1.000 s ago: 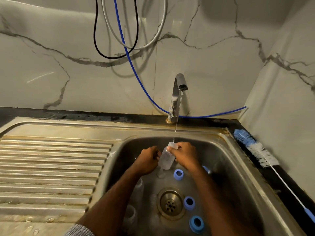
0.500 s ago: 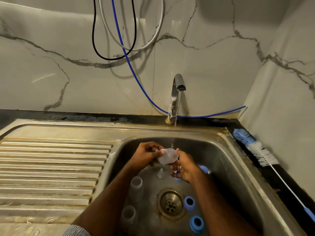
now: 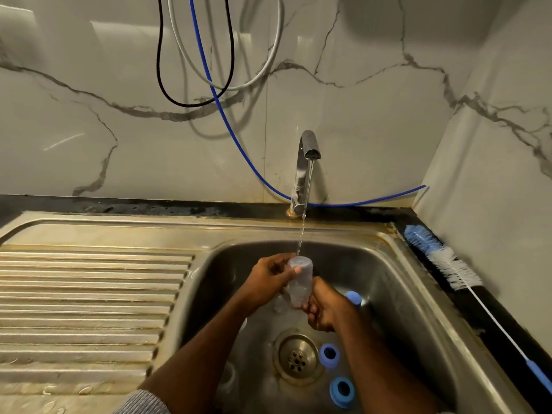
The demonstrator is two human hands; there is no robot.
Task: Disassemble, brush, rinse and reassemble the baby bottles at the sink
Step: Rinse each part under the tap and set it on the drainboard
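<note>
A clear plastic baby bottle (image 3: 299, 282) stands upside down, base up, under the thin stream from the tap (image 3: 307, 162). My left hand (image 3: 268, 279) grips its upper part, thumb across the base end. My right hand (image 3: 324, 309) curls round its lower, mouth end. Both hands are over the steel sink basin (image 3: 397, 294). Blue screw rings lie on the basin floor: one (image 3: 329, 355) beside the drain (image 3: 297, 358), one (image 3: 343, 391) nearer me, one (image 3: 354, 297) behind my right hand. Another clear bottle (image 3: 227, 373) is partly hidden by my left forearm.
A long blue-and-white bottle brush (image 3: 442, 258) lies on the dark counter to the right of the sink. The ribbed steel drainboard (image 3: 89, 294) spreads to the left. Black, white and blue hoses (image 3: 209, 70) hang on the marble wall behind the tap.
The bottle went from mouth-up under the stream, through lying sideways, to base-up now. My right hand slid from the top to the lower end; my left hand rose to the upper part.
</note>
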